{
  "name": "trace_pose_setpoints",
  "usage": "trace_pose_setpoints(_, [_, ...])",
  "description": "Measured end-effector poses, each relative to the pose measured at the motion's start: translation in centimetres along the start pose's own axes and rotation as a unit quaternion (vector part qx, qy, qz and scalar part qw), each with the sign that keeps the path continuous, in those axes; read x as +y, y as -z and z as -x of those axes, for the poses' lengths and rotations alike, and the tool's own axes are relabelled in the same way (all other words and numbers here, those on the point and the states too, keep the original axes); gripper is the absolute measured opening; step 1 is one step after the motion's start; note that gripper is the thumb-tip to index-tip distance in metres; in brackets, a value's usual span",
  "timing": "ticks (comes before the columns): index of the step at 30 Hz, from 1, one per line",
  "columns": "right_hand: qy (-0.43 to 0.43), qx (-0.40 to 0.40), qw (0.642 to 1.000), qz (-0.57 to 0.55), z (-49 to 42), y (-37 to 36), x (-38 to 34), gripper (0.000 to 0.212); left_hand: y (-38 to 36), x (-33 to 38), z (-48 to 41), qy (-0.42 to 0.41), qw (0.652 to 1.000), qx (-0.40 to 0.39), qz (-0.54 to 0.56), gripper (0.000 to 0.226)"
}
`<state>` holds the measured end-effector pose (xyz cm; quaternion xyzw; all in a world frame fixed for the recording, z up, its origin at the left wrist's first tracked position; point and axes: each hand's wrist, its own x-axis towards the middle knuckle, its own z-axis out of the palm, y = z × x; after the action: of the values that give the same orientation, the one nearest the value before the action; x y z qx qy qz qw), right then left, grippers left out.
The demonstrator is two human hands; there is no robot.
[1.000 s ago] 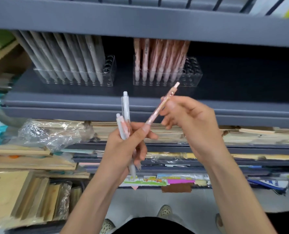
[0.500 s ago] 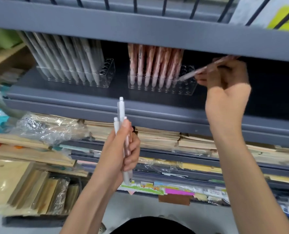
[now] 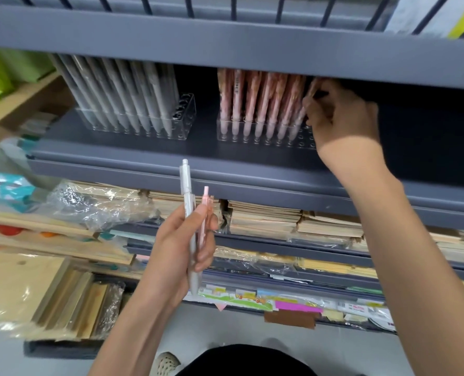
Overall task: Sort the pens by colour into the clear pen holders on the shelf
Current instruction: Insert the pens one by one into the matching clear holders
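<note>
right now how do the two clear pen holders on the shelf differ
The left pen holder carries grey pens leaning left; the right pen holder carries pink pens standing nearly upright. The right hand is at the right pen holder, gripping a pink pen; no hand touches the left pen holder. Both are clear, sit on the same grey shelf and show free holes at their right ends.
</note>
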<state>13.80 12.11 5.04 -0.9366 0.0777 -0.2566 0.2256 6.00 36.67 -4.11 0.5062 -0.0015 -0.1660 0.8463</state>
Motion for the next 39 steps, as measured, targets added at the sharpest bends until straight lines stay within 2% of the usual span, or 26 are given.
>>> trace_pose_setpoints(11, [-0.038, 0.032, 0.998, 0.033, 0.6, -0.6, -0.8, 0.034, 2.9, 1.8, 1.0, 0.011, 0.999, 0.013, -0.042, 0.02])
trace_pose_setpoints(18, [-0.031, 0.06, 0.997, 0.036, 1.1, -1.1, -1.2, 0.034, 4.3, 3.2, 1.0, -0.011, 0.999, 0.009, -0.052, 0.021])
trace_pose_setpoints(22, [-0.08, 0.065, 0.994, 0.035, 1.0, -1.3, -1.0, 0.041, 5.2, 3.9, 1.0, -0.013, 0.999, 0.002, -0.049, 0.021])
trace_pose_setpoints(24, [-0.104, 0.132, 0.984, -0.055, 1.8, -1.1, -1.8, 0.042, 5.7, 4.1, 1.0, -0.018, 0.998, 0.005, -0.056, 0.019])
trace_pose_setpoints(26, [-0.096, 0.205, 0.957, -0.182, 3.2, -0.9, -3.1, 0.032, 6.2, 4.4, 1.0, -0.018, 0.997, 0.011, -0.068, 0.019])
trace_pose_setpoints(27, [-0.087, 0.209, 0.951, -0.211, 4.0, -1.0, -3.9, 0.025, 6.4, 4.5, 1.1, -0.012, 0.998, 0.014, -0.065, 0.017])
trace_pose_setpoints(29, [-0.066, 0.132, 0.96, -0.236, 5.8, -1.7, -5.9, 0.015, 6.8, 4.7, 1.1, 0.005, 0.999, 0.019, -0.044, 0.011])
trace_pose_setpoints(31, [-0.038, 0.001, 0.959, -0.28, 7.7, -2.8, -8.4, 0.013, 7.0, 5.0, 1.2, 0.015, 0.999, 0.018, -0.031, 0.01])
trace_pose_setpoints(34, [-0.005, -0.158, 0.938, -0.309, 9.8, -4.8, -11.4, 0.004, 7.2, 5.4, 1.3, 0.017, 0.999, 0.011, -0.03, 0.012])
trace_pose_setpoints(35, [-0.006, -0.202, 0.927, -0.316, 10.3, -5.4, -12.1, 0.008, 7.3, 5.4, 1.3, 0.02, 0.999, 0.009, -0.034, 0.013])
trace_pose_setpoints(37, [-0.003, -0.269, 0.907, -0.324, 10.7, -6.4, -13.1, 0.013, 7.6, 5.6, 1.5, 0.025, 0.999, 0.004, -0.047, 0.019])
trace_pose_setpoints(39, [0.0, -0.289, 0.896, -0.337, 10.8, -6.9, -13.8, 0.009, 7.8, 5.7, 1.6, 0.024, 0.998, 0.0, -0.051, 0.022])
